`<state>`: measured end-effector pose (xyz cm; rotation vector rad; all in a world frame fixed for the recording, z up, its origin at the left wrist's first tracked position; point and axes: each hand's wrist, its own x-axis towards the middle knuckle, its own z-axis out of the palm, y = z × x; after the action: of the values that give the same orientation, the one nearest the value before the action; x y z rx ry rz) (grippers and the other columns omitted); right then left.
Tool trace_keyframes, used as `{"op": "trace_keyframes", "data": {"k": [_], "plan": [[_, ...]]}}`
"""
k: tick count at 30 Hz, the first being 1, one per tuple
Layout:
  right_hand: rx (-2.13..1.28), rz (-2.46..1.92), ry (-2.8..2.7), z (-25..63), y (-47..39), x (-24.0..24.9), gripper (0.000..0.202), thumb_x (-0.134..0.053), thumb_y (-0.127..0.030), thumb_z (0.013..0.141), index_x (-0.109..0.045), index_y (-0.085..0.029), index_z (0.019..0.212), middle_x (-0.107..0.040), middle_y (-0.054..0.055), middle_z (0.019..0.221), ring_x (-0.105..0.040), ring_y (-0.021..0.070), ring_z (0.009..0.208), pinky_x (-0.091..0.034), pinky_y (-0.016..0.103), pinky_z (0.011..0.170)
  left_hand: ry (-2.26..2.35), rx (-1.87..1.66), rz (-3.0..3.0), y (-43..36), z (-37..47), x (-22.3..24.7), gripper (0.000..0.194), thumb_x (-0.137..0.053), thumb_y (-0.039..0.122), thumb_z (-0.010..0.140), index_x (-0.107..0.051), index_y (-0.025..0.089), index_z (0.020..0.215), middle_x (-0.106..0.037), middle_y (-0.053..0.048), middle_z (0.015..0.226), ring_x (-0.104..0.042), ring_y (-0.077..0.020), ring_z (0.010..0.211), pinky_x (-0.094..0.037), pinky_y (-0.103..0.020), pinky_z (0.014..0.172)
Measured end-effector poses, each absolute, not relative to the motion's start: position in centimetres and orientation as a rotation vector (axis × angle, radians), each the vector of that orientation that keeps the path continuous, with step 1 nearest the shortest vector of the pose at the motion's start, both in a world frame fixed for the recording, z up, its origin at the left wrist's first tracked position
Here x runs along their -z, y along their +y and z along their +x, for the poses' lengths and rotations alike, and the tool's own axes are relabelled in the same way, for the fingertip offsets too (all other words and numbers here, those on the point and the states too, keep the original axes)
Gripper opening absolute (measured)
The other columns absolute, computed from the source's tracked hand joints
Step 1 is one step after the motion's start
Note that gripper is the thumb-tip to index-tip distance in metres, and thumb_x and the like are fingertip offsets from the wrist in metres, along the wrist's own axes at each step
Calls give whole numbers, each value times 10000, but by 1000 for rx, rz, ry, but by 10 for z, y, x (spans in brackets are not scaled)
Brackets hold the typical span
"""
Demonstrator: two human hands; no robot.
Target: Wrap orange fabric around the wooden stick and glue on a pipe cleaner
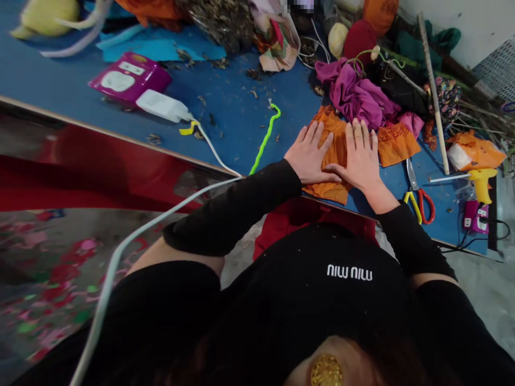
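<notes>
Both palms face down on a crinkled orange cloth (335,142) at the table's front edge. My left hand (309,153) lies on its left part with the fingers spread. Flat on its right part rests my right hand (361,155), fingers stretched out and thumb reaching toward the left thumb. Just right of my right hand is another orange cloth piece (396,145) with a dark pattern; whether the two pieces join is hidden. A bunched magenta cloth (358,94) lies beyond my fingertips. Scissors (416,193) with red and yellow handles lie to the right.
A yellow glue gun (480,182) and a purple power strip (477,217) sit at the right edge. On the left, a larger purple power strip (131,80) has a white cable (169,212) hanging off the table. A green pipe cleaner (265,139) and a wooden stick (433,94) lie nearby.
</notes>
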<state>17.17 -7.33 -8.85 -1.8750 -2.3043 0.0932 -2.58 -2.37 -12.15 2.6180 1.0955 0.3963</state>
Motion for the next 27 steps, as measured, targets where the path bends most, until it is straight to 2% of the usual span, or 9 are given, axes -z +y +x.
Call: {"op": "trace_keyframes", "data": {"k": [4,7,10,15,20,24,27], "plan": [[-170,-1787,-2438,161,-98,84,1142,-328,-890,968,-233,-57,1744,-220,254,1832,-161,400,1734,-121,638,1394,1103,-391,2633,-22,-25,124,1240,-695,849,853,-324,42,1718,-196,-336,1789,-180,-505,1684,-127,-656,1361],[-305,-1801,-2492,160,-107,94,1182,-365,-921,937,-269,-53,1734,-239,270,1820,-193,398,1728,-172,620,1387,1115,-358,2627,-20,-28,119,1289,-746,841,812,-321,31,1719,-193,-338,1789,-178,-504,1686,-109,-641,1372],[-327,-1781,-2492,162,-106,102,1203,-426,-928,914,-272,-61,1733,-223,276,1823,-178,405,1730,-165,639,1380,1079,-335,2634,-19,-34,111,1344,-753,869,778,-294,39,1730,-201,-317,1796,-181,-492,1689,-106,-633,1378],[-317,-1784,-2511,163,-103,105,1149,-456,-861,951,-252,-46,1735,-214,285,1822,-175,415,1728,-170,660,1371,951,-398,2723,-39,-45,108,1314,-619,930,836,-245,58,1746,-218,-273,1808,-202,-438,1698,-103,-595,1393],[-309,-1789,-2507,161,-103,102,1114,-461,-817,973,-239,-34,1734,-202,285,1826,-179,413,1727,-160,648,1378,981,-302,2740,-55,-59,122,1277,-431,962,908,-290,-21,1711,-272,-318,1774,-242,-433,1688,-145,-575,1388],[-331,-1791,-2489,160,-104,99,1120,-486,-808,968,-250,-20,1728,-205,294,1822,-181,417,1725,-154,648,1378,1102,-388,2719,-57,-67,119,1320,-418,983,891,-273,-43,1710,-287,-339,1760,-263,-455,1677,-146,-584,1390],[-338,-1793,-2484,159,-104,98,1132,-519,-812,953,-254,-30,1728,-207,295,1821,-176,419,1726,-161,664,1372,987,-444,2773,-66,-66,114,1319,-467,986,868,-268,7,1730,-249,-294,1790,-227,-447,1690,-146,-572,1397]]}}
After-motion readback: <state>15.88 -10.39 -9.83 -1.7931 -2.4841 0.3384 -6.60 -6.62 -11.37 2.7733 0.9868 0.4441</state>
